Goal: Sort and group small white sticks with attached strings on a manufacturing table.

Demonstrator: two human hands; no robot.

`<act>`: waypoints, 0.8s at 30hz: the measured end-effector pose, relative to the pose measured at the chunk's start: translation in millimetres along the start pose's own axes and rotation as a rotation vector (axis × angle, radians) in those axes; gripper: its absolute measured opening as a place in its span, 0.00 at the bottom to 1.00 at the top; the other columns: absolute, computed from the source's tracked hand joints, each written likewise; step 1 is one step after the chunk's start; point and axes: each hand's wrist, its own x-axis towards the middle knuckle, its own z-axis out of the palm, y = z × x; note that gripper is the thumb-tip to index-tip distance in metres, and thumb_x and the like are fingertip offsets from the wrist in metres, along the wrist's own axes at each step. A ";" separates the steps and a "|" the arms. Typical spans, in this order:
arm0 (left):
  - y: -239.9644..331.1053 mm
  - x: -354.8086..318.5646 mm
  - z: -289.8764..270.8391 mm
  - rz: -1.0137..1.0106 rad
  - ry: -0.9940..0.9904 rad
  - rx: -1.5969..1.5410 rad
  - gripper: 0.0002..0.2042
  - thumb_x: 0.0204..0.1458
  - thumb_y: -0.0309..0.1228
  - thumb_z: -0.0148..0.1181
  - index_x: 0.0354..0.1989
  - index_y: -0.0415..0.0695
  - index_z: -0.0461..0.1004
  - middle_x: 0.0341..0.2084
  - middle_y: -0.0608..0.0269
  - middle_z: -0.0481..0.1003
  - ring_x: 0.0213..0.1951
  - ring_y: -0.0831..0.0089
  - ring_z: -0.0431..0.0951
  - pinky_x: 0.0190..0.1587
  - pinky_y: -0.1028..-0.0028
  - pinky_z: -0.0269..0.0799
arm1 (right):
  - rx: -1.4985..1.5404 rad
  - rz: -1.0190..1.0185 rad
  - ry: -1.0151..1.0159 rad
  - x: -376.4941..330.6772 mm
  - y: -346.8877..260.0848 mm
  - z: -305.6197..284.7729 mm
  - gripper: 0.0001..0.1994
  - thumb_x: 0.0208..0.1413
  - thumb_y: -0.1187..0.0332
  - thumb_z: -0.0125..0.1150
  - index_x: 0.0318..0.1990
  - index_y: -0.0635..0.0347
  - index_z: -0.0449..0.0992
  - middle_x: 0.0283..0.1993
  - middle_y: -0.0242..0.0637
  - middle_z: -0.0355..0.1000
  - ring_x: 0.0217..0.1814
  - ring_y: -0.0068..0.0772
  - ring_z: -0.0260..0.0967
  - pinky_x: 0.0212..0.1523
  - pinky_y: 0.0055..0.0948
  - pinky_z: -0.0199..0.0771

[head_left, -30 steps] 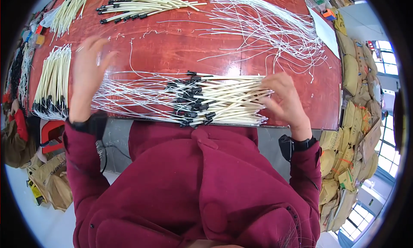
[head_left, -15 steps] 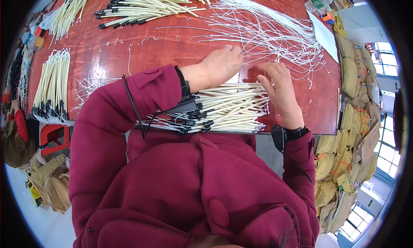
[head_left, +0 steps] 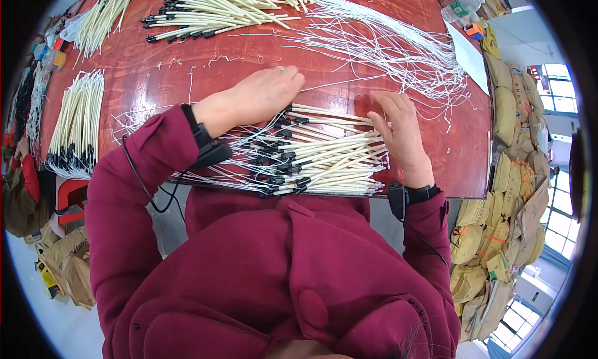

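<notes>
My left hand [head_left: 268, 94] is over the middle of the table, fingers closed together. A thin white cord [head_left: 339, 83] runs from its fingertips to the right. My right hand [head_left: 400, 127] is at the right ends of the cream tubes, thumb and forefinger apart, with the thumb close to the end of the topmost tube [head_left: 336, 113]. Below both hands, a loose pile of cream tubes [head_left: 333, 156] with black end pieces lies along the table's near edge. White cords [head_left: 233, 167] trail from the black ends to the left.
A spread of long white cords [head_left: 398, 50] lies at the far right of the red table [head_left: 249, 57]. Tubes with black ends [head_left: 218, 13] are heaped at the back, and an upright-looking bundle [head_left: 78, 119] is at left. Sacks [head_left: 504, 172] are stacked beyond the right edge.
My left hand has moved left, uncovering the black ends of the upper tubes. The right hand has stayed almost in place.
</notes>
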 end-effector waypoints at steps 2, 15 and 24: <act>-6.2 -14.2 -4.3 -0.056 -0.036 -0.011 0.07 0.53 0.21 0.52 0.40 0.36 0.65 0.39 0.48 0.70 0.41 0.50 0.76 0.42 0.58 0.74 | -0.022 -0.034 0.036 6.9 -2.2 2.2 0.20 0.56 0.69 0.65 0.56 0.60 0.75 0.54 0.40 0.75 0.52 0.44 0.68 0.55 0.40 0.66; -21.9 -53.1 -19.5 -0.189 -0.103 -0.029 0.04 0.56 0.22 0.48 0.39 0.37 0.64 0.35 0.47 0.70 0.36 0.47 0.76 0.38 0.54 0.73 | -0.131 -0.077 -0.131 29.1 -7.4 33.2 0.24 0.56 0.65 0.64 0.61 0.60 0.74 0.67 0.42 0.66 0.61 0.46 0.64 0.63 0.43 0.63; -49.3 -58.3 -22.5 -0.332 -0.004 0.003 0.08 0.54 0.22 0.51 0.42 0.36 0.65 0.38 0.43 0.74 0.38 0.43 0.76 0.41 0.52 0.72 | -0.081 -0.080 -0.124 17.4 -3.4 30.0 0.23 0.57 0.65 0.62 0.60 0.62 0.75 0.68 0.43 0.66 0.62 0.47 0.63 0.64 0.43 0.62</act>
